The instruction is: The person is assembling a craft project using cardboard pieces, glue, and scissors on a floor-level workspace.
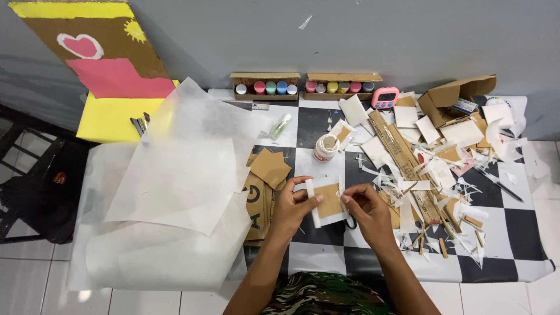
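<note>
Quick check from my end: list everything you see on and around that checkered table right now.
cardboard square: one, brown with white paper edging, held between both hands
glue jar: one, white, table centre
paint pots: two rows, mixed colours, in cardboard trays by the wall
timer: one, pink, beside the trays
cardboard pieces: a stack, brown, left of the hands
paper scraps: many, white and brown, table right
tissue sheets: several, white, table left
painted board: one, leaning on the wall
left hand: pinching the square's left edge
right hand: pinching its right edge

a low table [525,233] with a black-and-white checkered cover carries white paper sheets [175,175], cardboard squares [269,167], a glue jar [326,147] and strewn scraps [431,192].
</note>
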